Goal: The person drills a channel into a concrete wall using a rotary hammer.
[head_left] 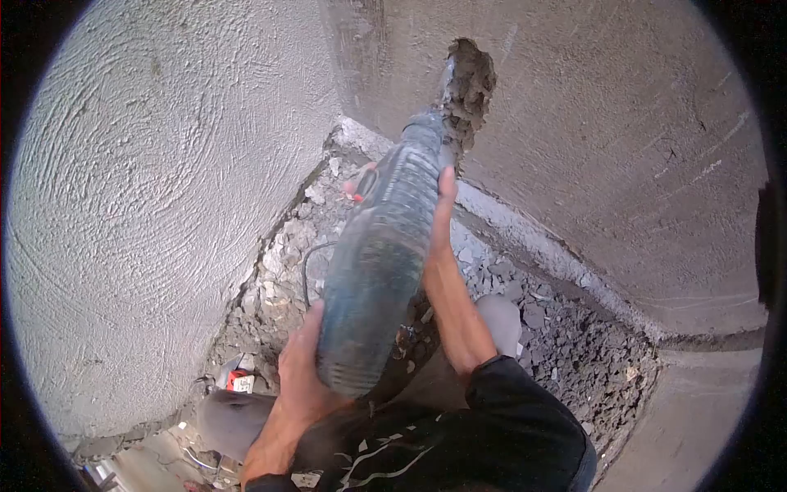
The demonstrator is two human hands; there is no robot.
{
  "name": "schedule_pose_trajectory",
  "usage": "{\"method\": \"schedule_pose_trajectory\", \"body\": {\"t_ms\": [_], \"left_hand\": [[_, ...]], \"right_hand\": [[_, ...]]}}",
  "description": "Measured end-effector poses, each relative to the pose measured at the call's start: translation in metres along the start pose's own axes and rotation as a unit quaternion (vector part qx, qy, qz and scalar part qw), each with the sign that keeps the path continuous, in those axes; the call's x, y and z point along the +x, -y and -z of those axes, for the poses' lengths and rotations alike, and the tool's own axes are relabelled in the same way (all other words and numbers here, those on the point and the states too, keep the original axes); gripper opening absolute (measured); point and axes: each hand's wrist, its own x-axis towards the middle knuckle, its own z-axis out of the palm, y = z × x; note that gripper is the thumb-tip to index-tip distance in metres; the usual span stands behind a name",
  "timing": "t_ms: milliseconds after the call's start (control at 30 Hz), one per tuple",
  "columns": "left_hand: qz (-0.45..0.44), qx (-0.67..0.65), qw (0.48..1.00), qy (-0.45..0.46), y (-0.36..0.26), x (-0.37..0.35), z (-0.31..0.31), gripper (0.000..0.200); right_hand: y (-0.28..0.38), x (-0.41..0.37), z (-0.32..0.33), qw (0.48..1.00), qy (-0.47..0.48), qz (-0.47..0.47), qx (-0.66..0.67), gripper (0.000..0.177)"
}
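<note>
A blue-green demolition hammer [373,262], smeared by motion, slants up and away from me with its nose at the wall. My left hand [303,373] is closed around its rear end, low on the left side. Along the right side of its ribbed front part, my right hand [443,209] grips the body; most of its fingers are hidden beneath. The chisel [448,78] reaches into a rough, broken-out channel [472,82] in the plastered wall. A dark cord [306,275] loops beside the tool on the left.
Two walls meet ahead: a pale, swirl-textured wall [164,180] on the left and a grey-brown wall [607,148] on the right. Broken rubble [574,353] covers the floor along both. A red-and-white object [240,381] lies by my left knee [234,422].
</note>
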Motion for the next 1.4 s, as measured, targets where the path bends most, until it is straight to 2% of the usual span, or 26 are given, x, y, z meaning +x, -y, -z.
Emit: {"method": "schedule_pose_trajectory", "body": {"t_ms": [33,100,133,200,233,300,333,400,433,500,533,600,633,700,833,867,967,1033,1100,1233,1300,1333,1400], "left_hand": [[0.002,0.000,1.000,0.000,0.000,0.004,-0.001,0.102],[-0.057,0.144,0.988,0.024,-0.002,0.021,-0.001,0.107],[-0.058,0.145,0.987,0.022,0.000,0.025,-0.007,0.107],[-0.081,0.098,0.992,-0.012,0.007,0.027,-0.018,0.110],[-0.080,0.097,0.992,-0.003,0.006,0.024,-0.016,0.110],[-0.159,0.250,0.955,0.018,-0.002,0.026,-0.015,0.109],[-0.153,0.242,0.958,0.021,-0.007,0.031,-0.009,0.109],[-0.032,0.251,0.961,0.115,-0.006,0.045,0.012,0.104],[-0.032,0.251,0.961,0.114,0.006,0.051,0.016,0.104],[-0.120,0.186,0.974,-0.038,0.028,0.060,0.024,0.099],[-0.040,0.169,0.984,-0.031,0.027,0.059,0.029,0.080],[-0.050,0.197,0.979,-0.026,0.031,0.063,0.031,0.080],[-0.058,0.211,0.976,-0.022,0.034,0.064,0.030,0.079],[-0.069,0.191,0.979,-0.027,0.044,0.070,0.032,0.079],[-0.087,0.157,0.983,-0.040,0.071,0.086,0.052,0.081],[-0.040,0.133,0.990,-0.025,0.067,0.092,0.059,0.081],[-0.014,0.126,0.992,-0.026,0.084,0.102,0.067,0.083],[-0.039,0.129,0.990,-0.039,0.090,0.107,0.069,0.084],[-0.016,0.105,0.994,-0.027,0.090,0.112,0.071,0.083],[-0.030,0.074,0.996,-0.028,0.092,0.119,0.076,0.080],[0.014,0.027,0.999,-0.014,0.085,0.118,0.077,0.083],[0.013,0.026,0.999,-0.019,0.079,0.110,0.078,0.083],[-0.050,0.102,0.993,-0.032,0.062,0.091,0.078,0.088]], "right_hand": [[0.004,0.001,0.000,1.000,-0.001,-0.002,0.001,0.069],[0.017,0.001,-0.003,0.997,-0.077,-0.027,0.009,0.062],[0.024,0.003,-0.007,0.997,-0.074,-0.027,0.009,0.062],[0.034,0.000,-0.018,0.981,-0.149,-0.042,-0.113,0.054],[0.034,-0.006,-0.023,0.981,-0.157,-0.041,-0.109,0.054],[0.038,-0.007,-0.032,0.977,-0.189,0.009,-0.103,0.053],[0.037,-0.004,-0.032,0.974,-0.197,0.004,-0.108,0.053],[0.029,0.001,-0.032,0.978,-0.187,0.009,-0.090,0.050],[0.023,0.008,-0.032,0.978,-0.187,0.009,-0.091,0.050],[0.009,0.025,-0.031,0.989,-0.145,-0.011,-0.017,0.048],[0.006,0.030,-0.028,0.990,-0.139,-0.012,-0.010,0.048],[0.002,0.036,-0.019,0.996,-0.085,-0.003,0.000,0.048],[0.000,0.037,-0.016,0.996,-0.087,0.000,-0.002,0.048],[-0.005,0.043,-0.018,0.991,-0.124,0.040,-0.025,0.047],[-0.019,0.059,-0.025,0.995,-0.096,0.027,-0.031,0.056],[-0.023,0.065,-0.025,0.995,-0.094,0.023,-0.017,0.057],[-0.029,0.076,-0.027,0.995,-0.094,0.019,-0.008,0.061],[-0.031,0.081,-0.029,0.995,-0.098,0.017,-0.017,0.062],[-0.033,0.084,-0.031,0.991,-0.130,0.022,-0.013,0.065],[-0.032,0.089,-0.039,0.990,-0.143,0.013,-0.010,0.055],[-0.034,0.088,-0.040,0.986,-0.158,0.032,-0.051,0.058],[-0.034,0.086,-0.041,0.984,-0.166,0.036,-0.058,0.059],[-0.032,0.066,-0.044,0.988,-0.140,0.039,-0.046,0.059]]}}
